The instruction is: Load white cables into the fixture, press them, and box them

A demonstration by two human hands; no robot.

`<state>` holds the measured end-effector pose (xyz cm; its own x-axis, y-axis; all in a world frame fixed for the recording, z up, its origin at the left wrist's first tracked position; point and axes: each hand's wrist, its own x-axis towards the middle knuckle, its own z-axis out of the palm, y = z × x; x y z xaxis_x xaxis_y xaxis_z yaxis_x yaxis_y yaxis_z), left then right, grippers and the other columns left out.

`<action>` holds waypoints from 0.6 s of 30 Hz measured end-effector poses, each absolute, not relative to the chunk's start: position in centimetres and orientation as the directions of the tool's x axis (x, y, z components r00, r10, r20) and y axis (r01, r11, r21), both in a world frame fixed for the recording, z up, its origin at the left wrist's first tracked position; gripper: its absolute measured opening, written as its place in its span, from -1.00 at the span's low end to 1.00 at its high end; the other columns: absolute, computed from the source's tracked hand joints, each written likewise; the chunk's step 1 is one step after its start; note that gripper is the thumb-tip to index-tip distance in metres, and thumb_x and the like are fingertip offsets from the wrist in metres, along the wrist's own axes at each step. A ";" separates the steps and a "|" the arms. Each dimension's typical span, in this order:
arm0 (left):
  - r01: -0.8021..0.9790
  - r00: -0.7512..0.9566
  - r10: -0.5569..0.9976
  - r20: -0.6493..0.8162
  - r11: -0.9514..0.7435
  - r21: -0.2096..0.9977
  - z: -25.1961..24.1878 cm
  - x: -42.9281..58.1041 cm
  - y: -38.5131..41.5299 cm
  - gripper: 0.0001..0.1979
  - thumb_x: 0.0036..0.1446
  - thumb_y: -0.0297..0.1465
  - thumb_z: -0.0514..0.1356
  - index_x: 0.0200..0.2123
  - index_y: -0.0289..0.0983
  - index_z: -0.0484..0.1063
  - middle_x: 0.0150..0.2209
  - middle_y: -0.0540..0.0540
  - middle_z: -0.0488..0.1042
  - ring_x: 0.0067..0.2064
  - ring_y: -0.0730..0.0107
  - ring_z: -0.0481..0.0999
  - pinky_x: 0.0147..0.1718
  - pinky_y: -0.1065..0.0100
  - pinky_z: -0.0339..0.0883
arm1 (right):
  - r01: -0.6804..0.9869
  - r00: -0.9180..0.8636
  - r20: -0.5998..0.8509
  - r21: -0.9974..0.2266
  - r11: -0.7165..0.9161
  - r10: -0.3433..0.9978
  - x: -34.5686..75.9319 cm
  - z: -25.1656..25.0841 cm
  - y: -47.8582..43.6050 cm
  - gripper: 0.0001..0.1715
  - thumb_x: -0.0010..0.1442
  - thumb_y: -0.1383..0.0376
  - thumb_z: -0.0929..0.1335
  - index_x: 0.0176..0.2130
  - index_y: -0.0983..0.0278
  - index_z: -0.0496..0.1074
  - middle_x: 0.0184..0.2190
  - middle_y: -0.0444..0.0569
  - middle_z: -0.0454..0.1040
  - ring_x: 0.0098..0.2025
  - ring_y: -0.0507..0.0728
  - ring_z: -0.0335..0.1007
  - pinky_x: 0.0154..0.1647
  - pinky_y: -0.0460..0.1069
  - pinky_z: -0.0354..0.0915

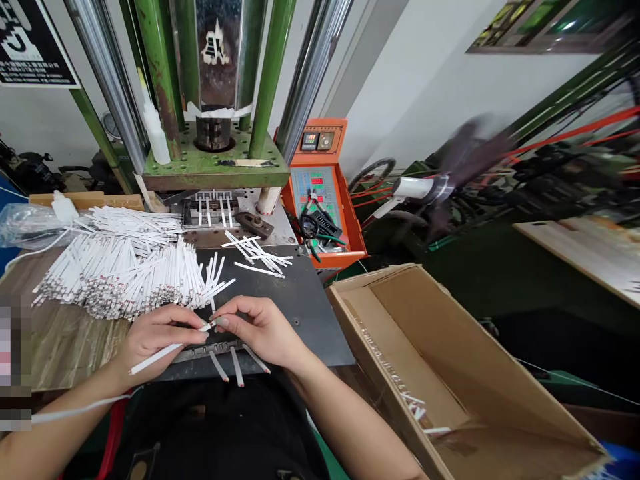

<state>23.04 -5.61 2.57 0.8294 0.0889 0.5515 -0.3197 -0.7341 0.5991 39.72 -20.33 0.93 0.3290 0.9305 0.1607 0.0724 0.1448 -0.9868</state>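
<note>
A thin white strip slants through my left hand, pinched between thumb and fingers. My right hand closes its thumb and forefinger on the far end of the same strip, where a small reddish mark shows. Just below both hands lies a grey metal bar fixture, partly hidden by them. Several white strips stick out of it toward me. Beyond my left hand spreads a large heap of similar white strips. A smaller loose pile lies past my right hand on the dark plate.
A green press stands ahead, with strips in a metal mould beneath it. An orange control box is behind to the right. An open cardboard box with some strips sits at right, near a white fan.
</note>
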 end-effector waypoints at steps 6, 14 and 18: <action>-0.323 0.808 0.058 0.586 -0.789 0.523 1.3 22.2 -5.8 -0.68 0.17 -0.58 0.22 -0.05 -0.16 0.54 -0.12 -0.10 0.55 -0.12 0.40 0.57 -0.10 0.45 0.46 | 0.155 0.367 0.237 -0.969 0.192 0.900 39.6 0.5 -20.2 -0.72 0.25 0.11 0.37 -0.32 0.25 0.56 -0.42 -0.07 0.56 -0.36 0.09 0.47 -0.28 -0.04 0.35; -0.319 0.799 0.055 0.599 -0.806 0.499 0.9 21.9 -5.9 -0.65 0.20 -0.57 0.20 0.01 -0.13 0.50 -0.08 -0.09 0.54 -0.09 0.36 0.57 -0.04 0.40 0.47 | 0.159 0.406 0.235 -0.970 0.185 0.883 39.3 0.1 -20.2 -0.69 0.24 0.08 0.37 -0.32 0.24 0.57 -0.42 -0.06 0.57 -0.36 0.10 0.47 -0.26 -0.02 0.37; -0.316 0.785 0.060 0.616 -0.816 0.483 1.5 22.5 -6.1 -0.66 0.19 -0.60 0.20 -0.03 -0.15 0.52 -0.10 -0.10 0.55 -0.11 0.39 0.58 -0.08 0.45 0.47 | 0.138 0.413 0.221 -0.974 0.179 0.883 39.2 0.1 -20.2 -0.69 0.24 0.08 0.37 -0.32 0.24 0.56 -0.42 -0.06 0.57 -0.36 0.10 0.48 -0.28 -0.02 0.37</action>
